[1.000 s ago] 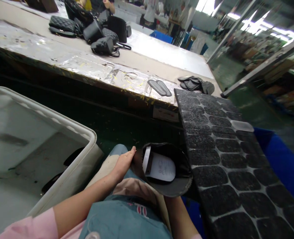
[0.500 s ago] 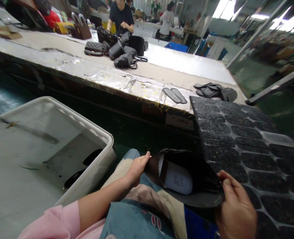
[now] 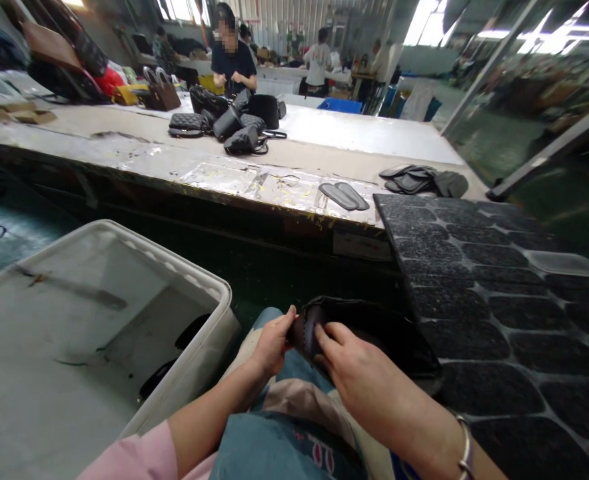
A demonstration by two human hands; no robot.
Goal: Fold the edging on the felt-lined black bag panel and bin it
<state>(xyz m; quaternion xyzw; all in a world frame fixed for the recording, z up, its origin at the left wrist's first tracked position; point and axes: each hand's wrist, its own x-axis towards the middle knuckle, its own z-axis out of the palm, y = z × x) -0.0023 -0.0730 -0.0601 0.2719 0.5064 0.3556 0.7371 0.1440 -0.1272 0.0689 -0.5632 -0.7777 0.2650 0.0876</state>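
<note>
A dark leather piece (image 3: 374,327) lies in my lap, folded over itself. My left hand (image 3: 273,343) pinches its left end, fingers closed on the edge. My right hand (image 3: 359,373) has come across from the right and grips the same end, thumb and fingers pressed on the dark material. The two hands almost touch. The white label seen inside the piece is hidden. A black sheet of oval cut-outs (image 3: 494,307) lies to my right, touching the leather piece.
A large white plastic bin (image 3: 99,320) stands at my left with dark oval pieces at its bottom. The long worktable (image 3: 214,167) ahead bears two dark insoles (image 3: 344,196), a pile of dark pieces (image 3: 422,180) and black quilted bags (image 3: 224,123). People work at the back.
My right hand moved from the right edge of the leather piece across to its left end, beside my left hand. The piece has closed over the white label. The view has tilted up.
</note>
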